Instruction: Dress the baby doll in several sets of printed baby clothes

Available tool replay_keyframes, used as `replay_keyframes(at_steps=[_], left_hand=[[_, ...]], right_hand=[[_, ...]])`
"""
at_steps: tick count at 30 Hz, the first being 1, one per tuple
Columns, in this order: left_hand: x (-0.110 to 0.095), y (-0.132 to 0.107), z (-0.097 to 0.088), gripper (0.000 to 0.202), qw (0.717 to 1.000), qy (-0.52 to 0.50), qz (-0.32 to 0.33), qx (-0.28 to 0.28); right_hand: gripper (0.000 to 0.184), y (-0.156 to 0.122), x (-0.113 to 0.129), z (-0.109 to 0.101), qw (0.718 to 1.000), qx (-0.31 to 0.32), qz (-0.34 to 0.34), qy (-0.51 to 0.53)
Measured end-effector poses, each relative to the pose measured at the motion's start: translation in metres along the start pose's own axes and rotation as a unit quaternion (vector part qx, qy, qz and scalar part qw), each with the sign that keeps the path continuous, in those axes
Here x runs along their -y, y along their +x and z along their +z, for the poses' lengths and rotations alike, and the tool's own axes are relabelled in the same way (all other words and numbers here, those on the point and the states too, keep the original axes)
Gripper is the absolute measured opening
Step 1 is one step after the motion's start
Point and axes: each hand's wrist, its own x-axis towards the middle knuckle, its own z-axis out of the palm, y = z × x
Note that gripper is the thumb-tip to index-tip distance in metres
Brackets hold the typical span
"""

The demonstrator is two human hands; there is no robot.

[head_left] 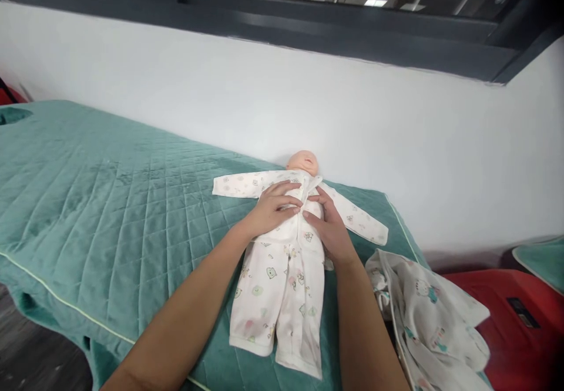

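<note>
A baby doll (303,162) lies on its back on a green quilted bed cover (110,203), dressed in a white printed romper (282,285) with its sleeves spread out. My left hand (273,206) rests on the doll's chest, fingers pinching the front edge of the romper. My right hand (328,226) lies on the other side of the chest, fingertips pressed to the same front opening. Both hands meet at the middle of the garment.
A second white printed garment (427,314) lies crumpled at the right end of the bed. A red object (515,314) stands to the right. A white wall (308,103) runs behind, under a dark window frame (352,33).
</note>
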Motion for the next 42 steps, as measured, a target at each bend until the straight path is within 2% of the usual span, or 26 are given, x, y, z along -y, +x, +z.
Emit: replay_keyframes(at_steps=[14, 23, 28, 34, 42], left_hand=[[-0.003, 0.002, 0.004, 0.009, 0.999, 0.033, -0.010, -0.019], [-0.017, 0.001, 0.008, 0.008, 0.993, 0.118, -0.004, -0.027], [-0.023, 0.000, 0.010, 0.008, 0.987, 0.162, -0.016, -0.014], [-0.020, 0.001, 0.011, 0.008, 0.990, 0.141, -0.025, -0.018], [-0.018, 0.001, 0.009, 0.010, 0.993, 0.108, -0.037, -0.007]], right_hand=[[0.029, -0.001, 0.010, 0.005, 0.999, -0.017, 0.007, -0.040], [0.023, 0.000, 0.009, 0.004, 0.999, -0.029, 0.025, 0.001], [0.023, 0.000, 0.017, 0.011, 0.997, -0.054, 0.025, -0.047], [0.013, -0.001, 0.025, 0.015, 0.994, -0.075, 0.065, -0.055], [0.017, -0.003, 0.032, 0.021, 0.991, -0.094, 0.071, -0.062]])
